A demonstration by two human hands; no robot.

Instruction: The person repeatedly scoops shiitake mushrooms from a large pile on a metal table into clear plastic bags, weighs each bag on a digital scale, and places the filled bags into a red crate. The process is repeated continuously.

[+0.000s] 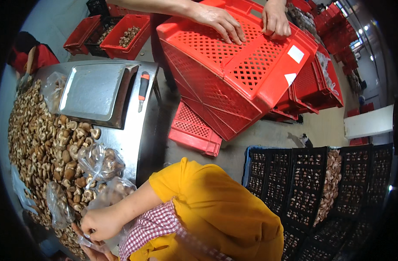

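Observation:
At the lower left, my right hand (103,223) is closed in a pinch on a clear plastic bag (103,248). My left hand (93,255) is partly cut off by the bottom edge; its fingers hold the same film just below the right. Around them lies a broad heap of brown mushrooms, apparently shiitake (67,156). A knotted clear bag of mushrooms (101,161) sits on the heap. Another filled bag (59,205) lies left of my hands, and a third (116,189) is partly behind my forearm.
A steel-topped scale (93,88) and a knife with black-and-orange handle (143,86) rest on the metal table (130,137). A co-worker's hands (225,24) touch a tall red crate stack (199,47). Black mushroom crates (306,182) stand right. Another person (32,55) reaches into the heap.

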